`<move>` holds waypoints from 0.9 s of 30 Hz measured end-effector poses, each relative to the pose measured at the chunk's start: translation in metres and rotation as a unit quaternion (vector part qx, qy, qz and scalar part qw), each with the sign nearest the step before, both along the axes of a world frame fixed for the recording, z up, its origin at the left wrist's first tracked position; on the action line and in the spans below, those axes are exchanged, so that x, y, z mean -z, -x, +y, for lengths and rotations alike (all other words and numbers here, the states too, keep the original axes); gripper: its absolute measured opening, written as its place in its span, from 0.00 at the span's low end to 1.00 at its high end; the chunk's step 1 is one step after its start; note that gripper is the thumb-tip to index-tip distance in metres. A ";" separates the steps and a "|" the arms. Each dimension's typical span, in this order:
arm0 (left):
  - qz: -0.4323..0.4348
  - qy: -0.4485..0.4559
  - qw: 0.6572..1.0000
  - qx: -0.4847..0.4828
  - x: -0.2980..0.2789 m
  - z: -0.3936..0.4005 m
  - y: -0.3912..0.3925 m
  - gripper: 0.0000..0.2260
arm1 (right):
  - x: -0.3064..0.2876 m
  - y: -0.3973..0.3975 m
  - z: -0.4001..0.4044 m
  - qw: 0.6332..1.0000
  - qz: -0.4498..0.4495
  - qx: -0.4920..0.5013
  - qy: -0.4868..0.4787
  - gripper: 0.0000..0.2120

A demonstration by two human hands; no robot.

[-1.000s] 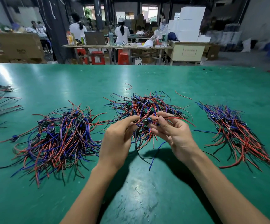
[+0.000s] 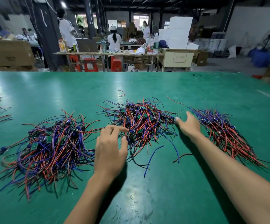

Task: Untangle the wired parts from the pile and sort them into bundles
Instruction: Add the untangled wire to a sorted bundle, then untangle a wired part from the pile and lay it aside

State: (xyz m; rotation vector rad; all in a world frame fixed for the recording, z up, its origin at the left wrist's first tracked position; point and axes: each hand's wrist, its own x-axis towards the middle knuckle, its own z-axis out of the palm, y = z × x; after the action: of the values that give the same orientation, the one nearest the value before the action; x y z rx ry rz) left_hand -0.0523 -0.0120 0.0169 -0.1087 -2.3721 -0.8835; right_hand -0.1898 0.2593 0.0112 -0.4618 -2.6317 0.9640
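The tangled middle pile (image 2: 140, 122) of wired parts lies on the green table (image 2: 50, 88) directly ahead of the person, between a looser heap on the left (image 2: 50, 147) and a combed bundle on the right (image 2: 225, 131) whose wires run roughly parallel. A second ago both hands met over the near edge of the middle pile and pinched a small part between their fingertips; that joint pinch is now gone. The left hand (image 2: 110, 147) hovers at the pile's near-left edge, forefinger extended toward a small blue part, thumb spread, fingers loosely curved and holding nothing. The right hand (image 2: 187, 125) has moved out to the gap between the middle pile and the right bundle, fingers straight and spread wide, its fingertip touching wires at the pile's right fringe; no part shows in it. Judgement: one part has likely just been freed and laid off to the right, though it cannot be picked out among the wires there, and the hands are returning for the next selection. The middle pile remains sizeable, so sorting is far from complete. The view now sits further back and takes in more of the near table. A loose red wire (image 2: 122, 92) lies just beyond the pile.
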 end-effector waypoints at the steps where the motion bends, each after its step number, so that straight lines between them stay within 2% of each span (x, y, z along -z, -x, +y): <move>1: 0.003 -0.005 1.000 0.003 0.000 -0.001 0.000 0.09 | 0.011 0.007 0.007 0.999 -0.006 0.004 -0.033 0.21; 4: 0.008 -0.022 1.000 0.005 0.000 -0.003 0.001 0.09 | 0.020 0.011 0.009 0.998 0.059 0.031 -0.019 0.10; 6: 0.009 -0.026 1.000 0.002 0.000 -0.004 0.001 0.10 | 0.015 0.005 0.003 0.992 0.096 0.076 0.017 0.10; 8: 0.015 -0.028 0.999 0.012 -0.001 -0.003 0.000 0.10 | 0.002 -0.008 -0.008 0.975 0.171 0.112 0.090 0.12; 10: 0.012 -0.062 0.997 0.038 -0.002 0.001 -0.001 0.10 | -0.013 -0.031 -0.026 0.950 0.263 0.068 0.156 0.09; 13: -0.056 -0.207 0.973 0.088 -0.004 0.008 0.000 0.09 | -0.023 -0.077 -0.065 0.924 0.328 -0.048 0.190 0.04; 15: -0.134 -0.336 0.924 0.121 -0.007 0.013 0.003 0.10 | -0.022 -0.105 -0.087 0.917 0.343 -0.128 0.161 0.05; 17: -0.197 -0.469 0.847 0.153 -0.013 0.016 0.005 0.15 | -0.015 -0.127 -0.105 0.909 0.342 -0.203 0.126 0.06; 19: -0.226 -0.574 0.770 0.161 -0.020 0.015 0.007 0.21 | -0.005 -0.143 -0.118 0.901 0.331 -0.266 0.090 0.08; 21: -0.228 -0.628 0.728 0.156 -0.023 0.009 0.008 0.23 | 0.004 -0.155 -0.128 0.893 0.317 -0.316 0.039 0.09; 22: -0.220 -0.634 0.727 0.148 -0.022 0.007 0.008 0.22 | 0.007 -0.159 -0.131 0.886 0.313 -0.342 0.012 0.09; 24: -0.204 -0.587 0.774 0.122 -0.020 0.002 0.007 0.19 | 0.010 -0.165 -0.135 0.867 0.315 -0.386 -0.034 0.08; 26: -0.189 -0.537 0.815 0.108 -0.017 -0.001 0.006 0.17 | 0.007 -0.168 -0.136 0.855 0.326 -0.402 -0.031 0.10; 27: -0.183 -0.537 0.816 0.113 -0.017 -0.001 0.006 0.16 | 0.005 -0.168 -0.134 0.855 0.329 -0.401 -0.009 0.11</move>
State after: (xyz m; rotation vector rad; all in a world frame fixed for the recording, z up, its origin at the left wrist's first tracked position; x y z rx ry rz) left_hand -0.0586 -0.0135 0.0343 0.2650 -1.8114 -2.3911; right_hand -0.0220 0.1251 0.0065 0.9090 -2.1294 1.0422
